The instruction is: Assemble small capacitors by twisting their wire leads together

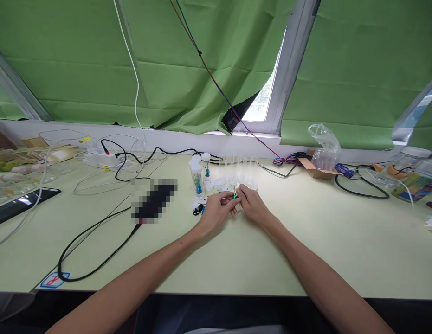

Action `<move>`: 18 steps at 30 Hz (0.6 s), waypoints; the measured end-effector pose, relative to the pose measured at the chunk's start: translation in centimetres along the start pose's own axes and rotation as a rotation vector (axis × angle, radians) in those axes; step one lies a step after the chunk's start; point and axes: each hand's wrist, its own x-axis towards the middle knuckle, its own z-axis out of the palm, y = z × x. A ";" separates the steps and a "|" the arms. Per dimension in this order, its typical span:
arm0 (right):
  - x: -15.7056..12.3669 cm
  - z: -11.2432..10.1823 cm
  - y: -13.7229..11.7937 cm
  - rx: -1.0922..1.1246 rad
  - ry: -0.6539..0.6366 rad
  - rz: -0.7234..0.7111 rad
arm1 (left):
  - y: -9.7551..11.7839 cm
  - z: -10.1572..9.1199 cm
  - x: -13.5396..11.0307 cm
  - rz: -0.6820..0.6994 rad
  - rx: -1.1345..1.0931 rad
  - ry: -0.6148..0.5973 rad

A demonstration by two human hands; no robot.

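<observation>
My left hand (219,207) and my right hand (251,202) meet over the middle of the table. Between their fingertips is a small shiny green piece (235,196), with a thin upright part above it. Its exact kind is too small to tell, and fingers cover part of it. Both hands are closed around it. Just left of my left hand lie small black and blue parts (198,209). Behind them stands a clear tube with a white cap (197,181) holding blue-green pieces, and another capped tube (206,166) is farther back. White caps (218,184) lie beyond my fingers.
Clear empty-looking tubes (241,167) stand behind my hands. A blurred dark device (155,202) with a black cable lies to the left. At the back right are a cardboard box (316,170) with a plastic bag and clear jars (410,162). Cables run along the wall.
</observation>
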 end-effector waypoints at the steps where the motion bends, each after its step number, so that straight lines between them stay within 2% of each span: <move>1: 0.0 -0.1 0.0 0.003 -0.001 0.000 | 0.0 0.0 0.0 0.003 0.005 0.002; 18: -0.1 -0.4 -0.1 -0.042 -0.020 -0.032 | -0.5 -0.2 -0.1 0.069 0.106 -0.064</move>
